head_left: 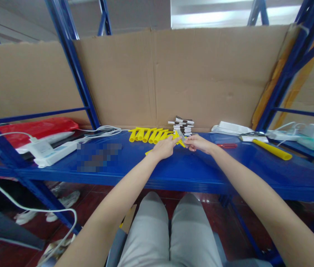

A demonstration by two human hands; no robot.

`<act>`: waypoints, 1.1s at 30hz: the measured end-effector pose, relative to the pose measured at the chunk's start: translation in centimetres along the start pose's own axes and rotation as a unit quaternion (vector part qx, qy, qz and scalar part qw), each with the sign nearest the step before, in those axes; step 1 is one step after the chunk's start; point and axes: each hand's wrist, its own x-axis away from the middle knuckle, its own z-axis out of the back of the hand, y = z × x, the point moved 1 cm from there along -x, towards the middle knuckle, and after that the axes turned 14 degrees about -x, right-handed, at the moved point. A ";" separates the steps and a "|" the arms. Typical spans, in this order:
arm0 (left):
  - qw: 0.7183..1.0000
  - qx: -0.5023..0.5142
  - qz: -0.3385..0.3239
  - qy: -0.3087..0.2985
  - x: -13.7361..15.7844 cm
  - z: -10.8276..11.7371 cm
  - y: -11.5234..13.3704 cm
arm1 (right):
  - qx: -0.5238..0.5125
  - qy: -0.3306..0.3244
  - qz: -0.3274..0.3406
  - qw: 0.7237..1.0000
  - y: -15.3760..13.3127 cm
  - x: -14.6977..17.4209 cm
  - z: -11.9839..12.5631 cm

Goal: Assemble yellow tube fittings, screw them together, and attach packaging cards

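Observation:
My left hand (163, 148) is closed at the middle of the blue shelf, around a yellow plastic piece (179, 139) whose narrow end sticks out to the right. Opposite it, my right hand (198, 143) pinches a small flat greyish piece (181, 134) against the yellow one. The fingers partly cover both pieces, so their exact kind is unclear. Just behind my left hand lies a row of several yellow tube-like handles (146, 136) with thin crosswise ends. A stack of white and dark flat pieces (183, 127) rises behind my hands.
To the right are red slim items (227, 146), a yellow tube (272, 149) and a white box (233, 128). A white power strip (58, 153) with cables and a red bag (36, 129) lie left. Cardboard (207, 74) and blue posts (73, 66) border the shelf (134, 170).

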 end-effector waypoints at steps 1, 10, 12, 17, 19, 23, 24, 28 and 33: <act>1.000 0.000 -0.001 -0.002 0.0 0.0 0.0 | -0.002 -0.002 -0.001 1.000 0.0 0.0 -0.1; 0.999 -0.002 0.050 0.004 -0.1 -0.1 -1.5 | 0.040 0.086 0.016 0.995 0.2 -0.4 0.8; 0.996 -0.002 0.093 0.004 -0.1 -0.1 -2.3 | 0.088 0.120 0.041 0.988 0.5 -0.9 1.5; 0.986 -0.009 0.168 0.006 0.2 0.3 -3.6 | 0.320 0.161 0.158 0.920 0.4 -2.6 2.0; 0.984 -0.013 0.176 0.003 0.3 0.5 -3.7 | 0.428 0.151 0.165 0.876 -0.1 -3.1 1.5; 0.984 -0.018 0.179 0.001 0.4 0.5 -3.6 | 0.631 0.057 0.130 0.763 -1.2 -3.7 -0.3; 0.984 -0.019 0.179 0.001 0.4 0.5 -3.5 | 0.668 0.032 0.127 0.733 -1.3 -3.8 -0.8; 0.983 -0.016 0.181 -0.001 0.4 0.5 -3.4 | 0.720 -0.018 0.109 0.685 -1.4 -4.4 -2.0; 0.984 -0.017 0.179 -0.001 0.4 0.6 -3.3 | 0.720 -0.033 0.093 0.686 -0.6 -5.8 -2.7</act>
